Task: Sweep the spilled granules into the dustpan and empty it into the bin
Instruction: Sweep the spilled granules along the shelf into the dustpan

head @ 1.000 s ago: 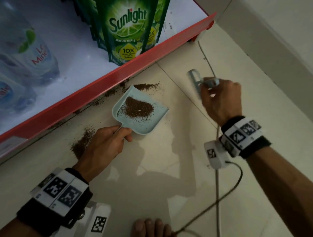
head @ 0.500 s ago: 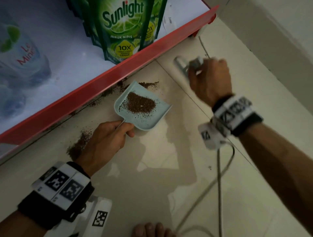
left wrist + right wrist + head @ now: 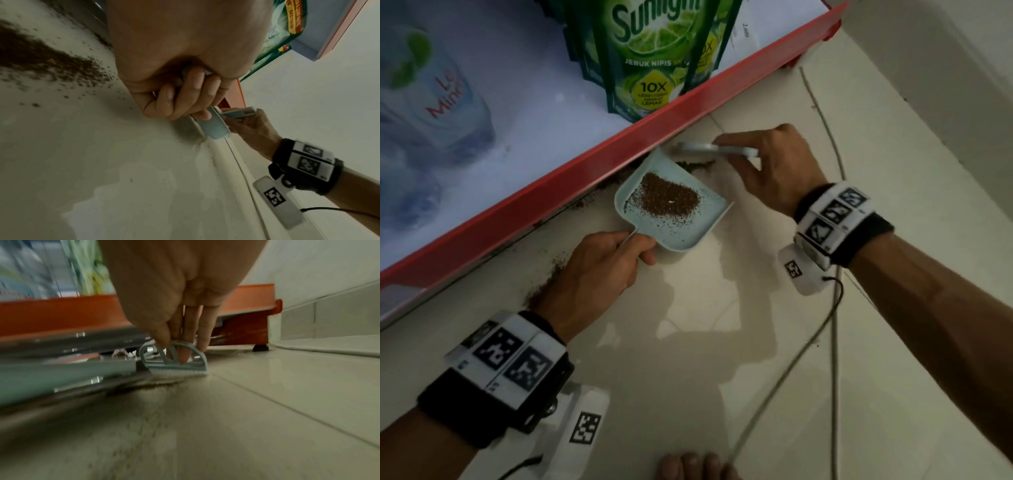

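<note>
My right hand [image 3: 774, 168] has brought the brush [image 3: 174, 360], fingers pinching it, down behind the granules [image 3: 697, 167] at the dustpan [image 3: 678, 233] mouth; left hand [image 3: 599, 270] grips its handle. Sweeping resumes.

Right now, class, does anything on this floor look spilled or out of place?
Yes. Brown granules lie spilled on the floor beside the left hand, with more along the shelf's red edge. Some are already in the dustpan.

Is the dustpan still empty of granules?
No, the dustpan already holds a brown heap of granules in the head view.
</note>
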